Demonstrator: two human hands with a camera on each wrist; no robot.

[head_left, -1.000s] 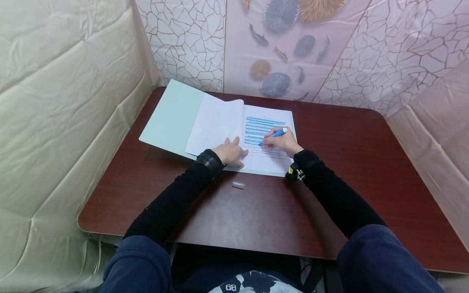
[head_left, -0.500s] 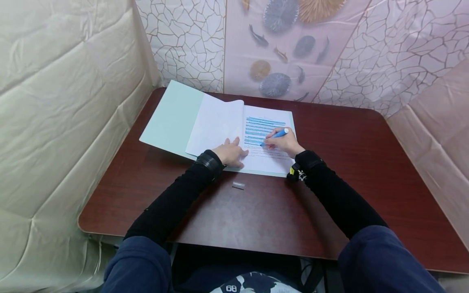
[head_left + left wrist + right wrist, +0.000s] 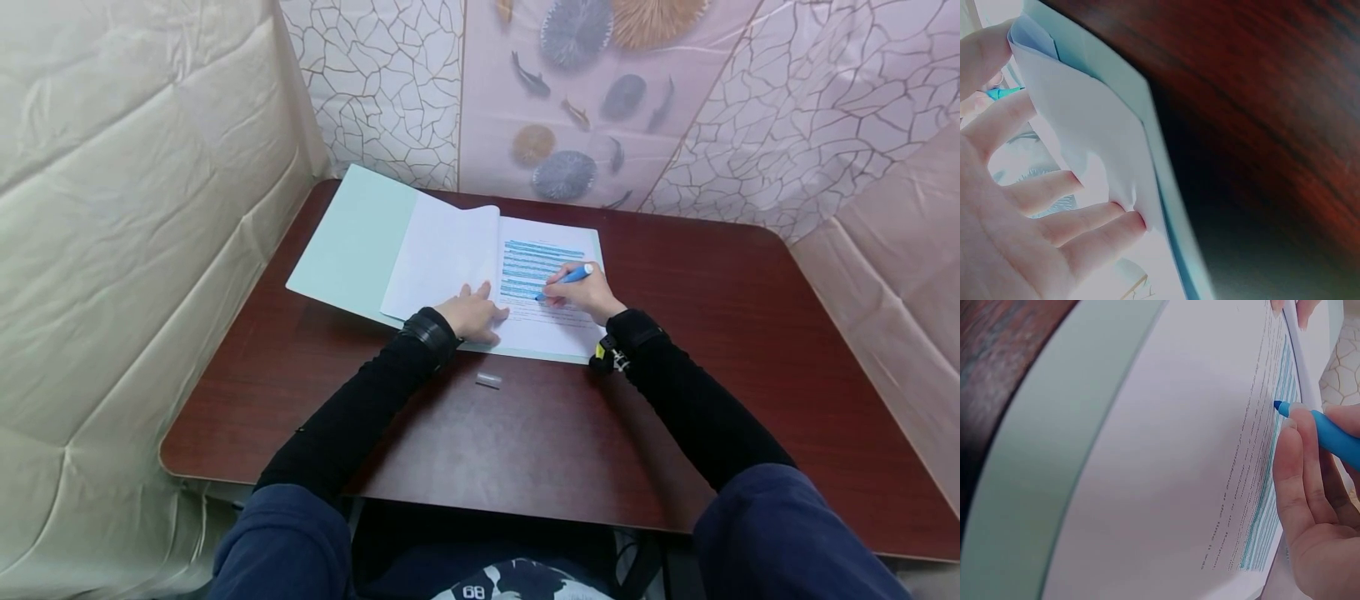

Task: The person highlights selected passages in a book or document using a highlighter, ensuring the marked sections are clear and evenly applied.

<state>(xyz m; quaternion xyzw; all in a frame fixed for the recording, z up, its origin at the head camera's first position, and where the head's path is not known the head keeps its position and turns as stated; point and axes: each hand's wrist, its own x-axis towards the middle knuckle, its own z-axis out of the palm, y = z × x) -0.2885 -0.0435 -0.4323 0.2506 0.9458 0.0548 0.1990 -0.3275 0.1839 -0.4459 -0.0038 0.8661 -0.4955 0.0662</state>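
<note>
My right hand (image 3: 585,293) pinches a blue highlighter (image 3: 1335,434), its tip touching a line of print on the right-hand page (image 3: 551,329). Above the tip, most lines of that page are marked blue; a few lines below it are plain. My left hand (image 3: 471,314) lies with fingers spread over the turned white sheet (image 3: 442,250) and the fold, thumb on the printed page. In the left wrist view its fingertips press on the white sheet (image 3: 1091,119). Both pages belong to a light green folder (image 3: 356,242) lying open on the table.
A small clear cap (image 3: 488,380) lies on the brown table (image 3: 420,442) in front of the folder. A patterned curtain (image 3: 375,92) hangs behind the table, with a cream padded cloth (image 3: 150,250) on the left.
My right hand and the highlighter have slid slightly to the right along the line of print. The left hand has stayed in place on the folder.
</note>
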